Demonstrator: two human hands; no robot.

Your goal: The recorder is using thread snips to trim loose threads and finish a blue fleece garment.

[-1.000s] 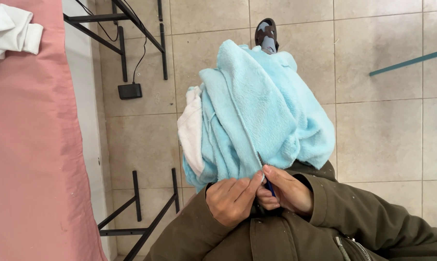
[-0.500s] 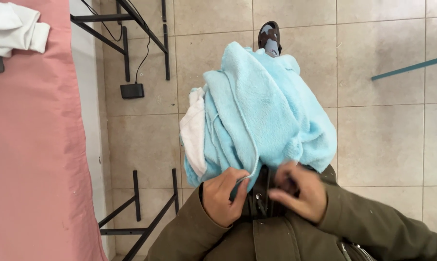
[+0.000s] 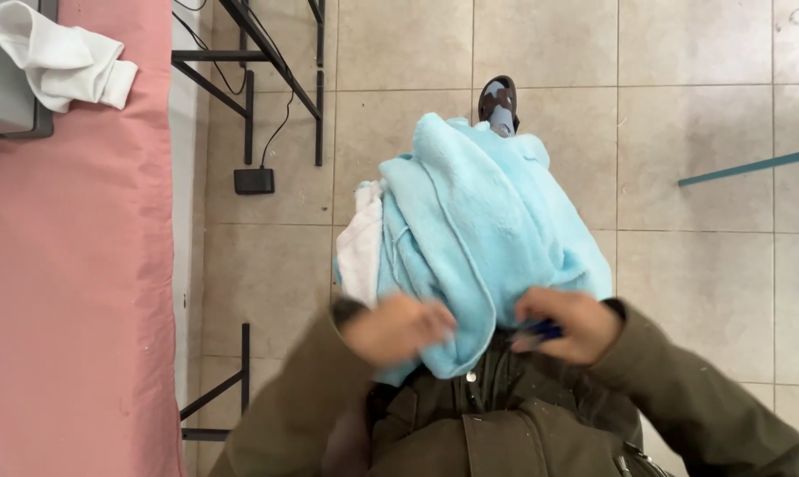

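Observation:
A light blue fleece garment (image 3: 483,230) lies draped over my lap and leg, with a white cloth (image 3: 361,252) showing under its left edge. My left hand (image 3: 395,327) is blurred and rests on the garment's lower hem; its grip is unclear. My right hand (image 3: 565,322) sits at the hem to the right, fingers closed round a small dark blue object (image 3: 545,331). The two hands are apart, with a fold of blue fabric hanging between them. Olive jacket sleeves cover both my arms.
A pink-covered table (image 3: 73,283) fills the left side, with a crumpled white cloth (image 3: 60,57) on a grey flat item (image 3: 2,97). Black metal frame legs (image 3: 249,53) and a black power adapter (image 3: 254,180) stand on the tiled floor. My shoe (image 3: 498,99) shows beyond the garment.
My hands were pressed together at the garment's hem and have moved apart. The left hand is now blurred in motion, and the small blue object is in the right hand.

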